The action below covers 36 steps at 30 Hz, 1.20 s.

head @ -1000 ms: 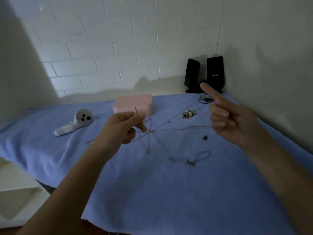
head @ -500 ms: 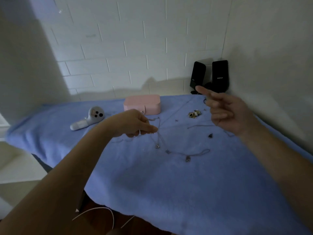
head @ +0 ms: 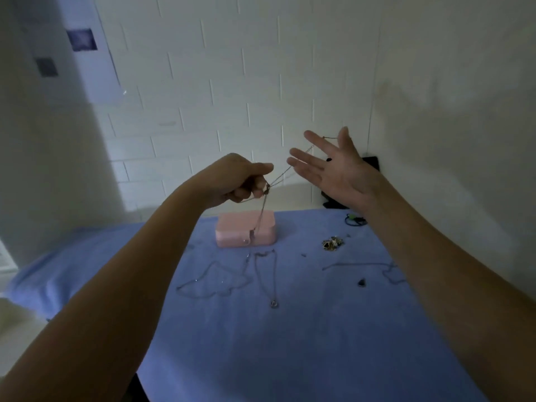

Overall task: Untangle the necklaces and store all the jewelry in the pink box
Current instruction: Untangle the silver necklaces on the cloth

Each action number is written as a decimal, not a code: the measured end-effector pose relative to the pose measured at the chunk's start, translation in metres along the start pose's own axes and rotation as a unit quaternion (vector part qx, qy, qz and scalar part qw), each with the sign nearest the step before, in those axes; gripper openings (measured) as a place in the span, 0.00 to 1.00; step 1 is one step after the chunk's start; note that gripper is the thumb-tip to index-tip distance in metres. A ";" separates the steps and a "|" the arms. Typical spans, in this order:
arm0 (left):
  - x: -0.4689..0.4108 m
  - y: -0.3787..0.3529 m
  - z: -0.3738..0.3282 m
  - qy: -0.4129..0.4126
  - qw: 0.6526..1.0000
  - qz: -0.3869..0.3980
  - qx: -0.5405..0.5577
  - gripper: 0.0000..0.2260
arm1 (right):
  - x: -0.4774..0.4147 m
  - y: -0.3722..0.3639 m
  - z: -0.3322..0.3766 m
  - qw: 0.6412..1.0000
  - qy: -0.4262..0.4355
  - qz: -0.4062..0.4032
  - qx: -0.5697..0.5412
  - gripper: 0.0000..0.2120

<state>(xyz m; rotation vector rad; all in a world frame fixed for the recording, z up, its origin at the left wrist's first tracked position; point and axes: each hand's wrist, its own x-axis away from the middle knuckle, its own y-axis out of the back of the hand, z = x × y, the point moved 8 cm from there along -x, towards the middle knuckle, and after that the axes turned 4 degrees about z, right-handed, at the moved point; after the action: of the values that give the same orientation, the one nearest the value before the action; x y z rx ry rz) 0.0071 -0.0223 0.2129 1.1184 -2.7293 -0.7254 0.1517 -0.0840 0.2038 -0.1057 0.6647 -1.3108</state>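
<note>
My left hand (head: pixel 235 181) is raised above the table and pinches a knot of thin silver necklace chains (head: pixel 266 188). One strand (head: pixel 259 220) hangs from the knot down in front of the closed pink box (head: pixel 232 237). Another strand runs up and right to my right hand (head: pixel 339 169), whose fingers are spread with the chain looped over them. More chains (head: pixel 214 281) lie loose on the blue cloth, one with a small pendant (head: pixel 273 303). A pile of small jewelry (head: pixel 333 243) sits right of the box.
The blue cloth (head: pixel 290 343) covers the table, whose left edge drops off near my left forearm. A dark pendant (head: pixel 361 282) and another chain (head: pixel 353 264) lie at the right. A green-and-black hair tie (head: pixel 353 219) and black speakers (head: pixel 371 163) sit in the back corner.
Both hands have risen from near the cloth, lifting the knotted chains into the air. My right hand went from a pointing finger to spread fingers. The view tilted up.
</note>
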 end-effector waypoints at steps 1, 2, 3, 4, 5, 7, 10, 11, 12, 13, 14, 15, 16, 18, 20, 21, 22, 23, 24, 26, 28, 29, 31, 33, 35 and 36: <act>-0.001 -0.005 0.002 0.021 0.999 0.036 -0.006 0.18 | -0.002 0.002 0.002 1.000 0.000 -0.011 0.005 0.48; -0.001 -0.012 0.004 0.047 0.996 0.077 -0.015 0.17 | -0.003 0.004 0.005 1.000 0.002 -0.023 0.011 0.47; 0.000 -0.018 0.006 0.070 0.990 0.118 -0.030 0.16 | -0.002 0.007 0.008 0.999 0.005 -0.035 0.017 0.45; 0.002 -0.022 0.007 0.083 0.984 0.151 -0.053 0.14 | 0.000 0.010 0.010 0.999 0.007 -0.048 0.018 0.42; 0.003 -0.024 0.007 0.089 0.978 0.172 -0.081 0.12 | 0.002 0.014 0.012 0.998 0.009 -0.063 0.014 0.39; 0.004 -0.028 0.004 0.081 0.967 0.192 -0.144 0.09 | 0.008 0.021 0.013 0.996 0.015 -0.092 -0.007 0.33; 0.002 -0.035 -0.003 0.059 0.956 0.197 -0.211 0.06 | 0.015 0.029 0.010 0.991 0.019 -0.128 -0.032 0.29; 0.001 -0.038 -0.005 0.053 0.952 0.201 -0.226 0.07 | 0.017 0.032 0.009 0.990 0.019 -0.136 -0.035 0.29; 0.000 -0.041 -0.008 0.047 0.948 0.205 -0.238 0.08 | 0.019 0.034 0.008 0.989 0.020 -0.142 -0.039 0.29; -0.001 -0.044 -0.011 0.043 0.945 0.211 -0.246 0.08 | 0.021 0.036 0.007 0.988 0.022 -0.146 -0.044 0.30; -0.001 -0.046 -0.014 0.037 0.944 0.214 -0.250 0.08 | 0.022 0.038 0.007 0.987 0.024 -0.148 -0.050 0.30; -0.002 -0.048 -0.018 0.030 0.945 0.213 -0.248 0.08 | 0.024 0.039 0.007 0.987 0.025 -0.149 -0.053 0.31; -0.003 -0.049 -0.021 0.023 0.948 0.208 -0.239 0.08 | 0.025 0.040 0.008 0.987 0.025 -0.150 -0.054 0.31; -0.005 -0.050 -0.026 0.016 0.959 0.195 -0.206 0.08 | 0.027 0.044 0.006 0.987 0.021 -0.153 -0.051 0.31; -0.006 -0.055 -0.026 0.021 0.959 0.200 -0.201 0.09 | 0.029 0.046 0.002 0.987 0.014 -0.152 -0.050 0.32; -0.005 -0.060 -0.024 0.026 0.952 0.211 -0.219 0.08 | 0.030 0.048 0.000 0.987 0.011 -0.151 -0.049 0.33; -0.004 -0.065 -0.020 0.035 0.942 0.224 -0.247 0.06 | 0.031 0.049 -0.002 0.988 0.007 -0.149 -0.046 0.33; -0.002 -0.070 -0.016 0.051 0.930 0.237 -0.278 0.04 | 0.032 0.050 -0.003 0.988 0.003 -0.149 -0.040 0.33; 0.000 -0.074 -0.011 0.068 0.916 0.247 -0.308 0.07 | 0.033 0.050 -0.003 0.988 -0.001 -0.149 -0.035 0.34; 0.003 -0.081 -0.003 0.105 0.894 0.258 -0.350 0.19 | 0.035 0.051 -0.003 0.988 -0.011 -0.150 -0.025 0.35; 0.006 -0.087 -0.001 0.126 0.887 0.263 -0.357 0.28 | 0.037 0.050 -0.005 0.989 -0.026 -0.146 -0.006 0.36; 0.005 -0.088 -0.002 0.125 0.886 0.261 -0.362 0.30 | 0.037 0.049 -0.007 0.990 -0.035 -0.139 0.007 0.37; 0.003 -0.088 -0.008 0.098 0.865 0.255 -0.420 0.35 | 0.037 0.045 -0.012 0.992 -0.053 -0.107 0.025 0.42; 0.000 -0.089 -0.012 0.076 0.841 0.247 -0.476 0.39 | 0.039 0.041 -0.017 0.995 -0.067 -0.063 0.036 0.46; -0.004 -0.093 -0.013 0.067 0.846 0.236 -0.474 0.38 | 0.044 0.037 -0.023 0.996 -0.072 -0.027 0.035 0.48; -0.006 -0.095 -0.013 0.061 0.854 0.230 -0.462 0.37 | 0.047 0.035 -0.025 0.997 -0.067 -0.015 0.022 0.47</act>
<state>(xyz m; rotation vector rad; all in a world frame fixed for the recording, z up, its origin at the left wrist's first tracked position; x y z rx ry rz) 0.0752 -0.0824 0.1804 0.2573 -1.9354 -1.5306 0.1742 -0.1097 0.1500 -0.1674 0.5216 -1.3330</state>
